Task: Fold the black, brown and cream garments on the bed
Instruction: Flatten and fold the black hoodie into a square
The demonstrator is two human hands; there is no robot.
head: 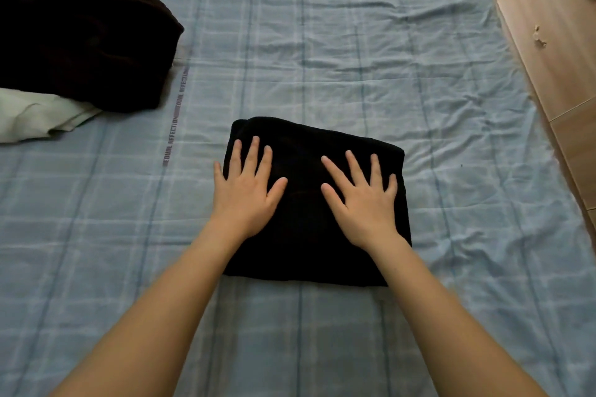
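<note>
Item 1. Black garment [306, 235]: folded into a compact, roughly square packet. It lies flat on the bed [387, 58], at the middle of the view and straight ahead of the person. Its far edge is rounded and thick, its near edge straight. The layers look even, though the dark cloth hides any detail.

Item 2. Left hand [246, 195]: palm down on the left half of the black garment. Its fingers [251, 155] are straight and spread apart, pressing flat on the cloth and curled round nothing. The little finger lies at the packet's left edge.

Item 3. Right hand [362, 206]: palm down on the right half of the same packet. Its fingers [354, 167] are likewise straight and fanned apart, flat on the cloth. The two hands are near each other, not touching, with a strip of black cloth between the thumbs. Both forearms are bare.

Item 4. Brown garment [80, 32]: a loose, unfolded heap at the far left of the bed, well apart from the packet. It is so dark it reads almost black.

Item 5. Cream garment [35, 119]: crumpled at the left edge, partly under the brown garment's near side.

Item 6. Sheet: pale blue check, creased, with a printed band of lettering [174, 132] running lengthwise.

Item 7. Wooden cabinet [554, 10]: beside the bed at the right, with two small knobs [539, 37].
</note>
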